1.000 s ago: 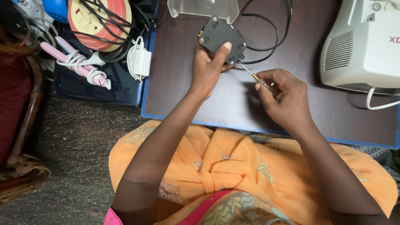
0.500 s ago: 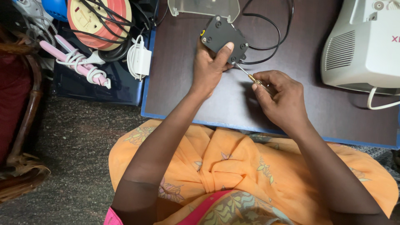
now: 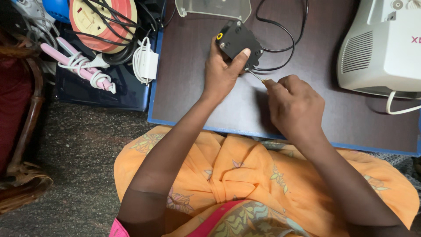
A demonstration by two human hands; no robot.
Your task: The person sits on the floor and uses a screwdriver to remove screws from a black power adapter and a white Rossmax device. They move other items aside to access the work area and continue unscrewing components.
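My left hand (image 3: 221, 72) grips a small black box-shaped device (image 3: 237, 41) with a yellow ring socket on one corner, thumb pressed on its near edge, holding it just above the dark table top (image 3: 188, 87). A black cable (image 3: 285, 39) runs from the device and loops toward the back. My right hand (image 3: 293, 105) is closed around a thin screwdriver (image 3: 255, 76), whose metal shaft points up-left with its tip against the device's lower right edge. The handle is hidden inside my fist.
A white machine with a vent grille (image 3: 381, 48) stands at the right, its white cord (image 3: 401, 107) trailing. A clear plastic cover (image 3: 213, 8) lies at the back. Left of the table are a white charger (image 3: 147, 61), pink coiled tool (image 3: 81, 66) and a round orange-and-cream reel (image 3: 103, 19).
My right hand has shifted slightly up and left, bringing the screwdriver tip closer against the black device. The left hand keeps its grip on the device.
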